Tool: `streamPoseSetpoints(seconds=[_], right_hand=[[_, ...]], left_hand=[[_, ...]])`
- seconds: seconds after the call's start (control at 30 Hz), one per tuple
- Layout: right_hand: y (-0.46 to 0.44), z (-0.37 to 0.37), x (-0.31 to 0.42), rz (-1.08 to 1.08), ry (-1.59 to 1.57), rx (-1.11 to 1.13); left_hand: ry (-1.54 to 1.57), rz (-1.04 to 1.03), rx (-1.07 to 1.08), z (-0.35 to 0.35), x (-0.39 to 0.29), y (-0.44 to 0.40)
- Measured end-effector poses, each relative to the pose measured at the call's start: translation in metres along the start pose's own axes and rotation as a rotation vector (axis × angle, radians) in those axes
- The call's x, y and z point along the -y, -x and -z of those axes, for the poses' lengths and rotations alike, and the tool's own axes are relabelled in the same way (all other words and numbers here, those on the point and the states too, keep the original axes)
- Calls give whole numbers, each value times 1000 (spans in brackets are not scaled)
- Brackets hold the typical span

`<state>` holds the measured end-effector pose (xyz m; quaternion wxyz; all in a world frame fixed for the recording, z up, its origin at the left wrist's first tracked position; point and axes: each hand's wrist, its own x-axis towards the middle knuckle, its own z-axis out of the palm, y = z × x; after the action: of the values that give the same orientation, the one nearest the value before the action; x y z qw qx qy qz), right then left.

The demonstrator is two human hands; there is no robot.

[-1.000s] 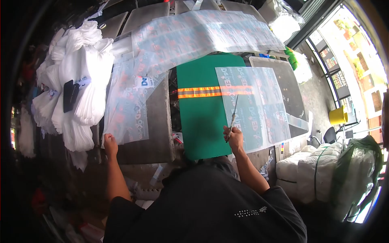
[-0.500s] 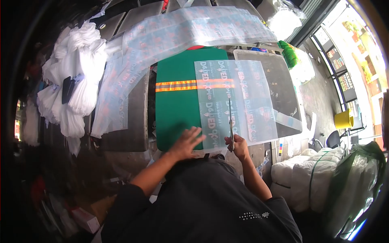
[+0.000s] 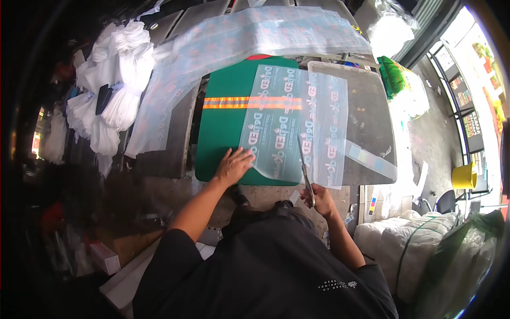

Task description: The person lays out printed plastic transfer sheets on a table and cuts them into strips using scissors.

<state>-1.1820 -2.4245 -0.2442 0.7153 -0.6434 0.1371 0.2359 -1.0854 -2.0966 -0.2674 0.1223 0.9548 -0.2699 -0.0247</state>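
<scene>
A translucent printed sheet [image 3: 276, 127] lies over the right part of a green board [image 3: 220, 127] with an orange and silver stripe [image 3: 226, 102]. My left hand [image 3: 235, 166] rests with fingers spread at the sheet's lower left edge, on the green board. Scissors [image 3: 306, 175] are in my right hand [image 3: 319, 198], its fingers wrapped round the handles. Their blades point away from me over the sheet's lower right part. Beside the green board, the sheet's right side reaches over a grey board [image 3: 369, 122].
More printed sheets [image 3: 255, 32] span the boards at the back and left. Bundled white bags [image 3: 122, 80] are piled at the left. Wrapped white bales [image 3: 393, 234] stand at the lower right, with a yellow bucket [image 3: 464, 176] beyond.
My left hand has moved right from the left-hand sheets to the sheet on the green board. The scissors remain in my right hand. The view has shifted, and the sheet's lower left edge now curves.
</scene>
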Motion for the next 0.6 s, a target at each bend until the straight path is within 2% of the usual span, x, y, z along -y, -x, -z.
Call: streamPoseSetpoints(seconds=[0.2, 0.23, 0.3, 0.33, 0.4, 0.53, 0.6], right_hand=[[-3, -33, 5, -52, 237, 267], [-3, -34, 3, -54, 230, 263], [-5, -40, -5, -72, 334, 426], [-5, -42, -9, -78, 321, 416], [-8, -47, -19, -173, 369, 556], [-13, -65, -40, -201, 400, 534], [-16, -84, -48, -49, 257, 424]], left_hand=[[-10, 228, -65, 6, 18, -36], [-12, 222, -60, 7, 20, -36], [-47, 188, -128, 5, 26, -35], [-44, 176, -115, 4, 30, -32], [-67, 114, -44, 3, 36, -26], [-10, 37, -7, 4, 44, -23], [-36, -24, 6, 7, 46, -24]])
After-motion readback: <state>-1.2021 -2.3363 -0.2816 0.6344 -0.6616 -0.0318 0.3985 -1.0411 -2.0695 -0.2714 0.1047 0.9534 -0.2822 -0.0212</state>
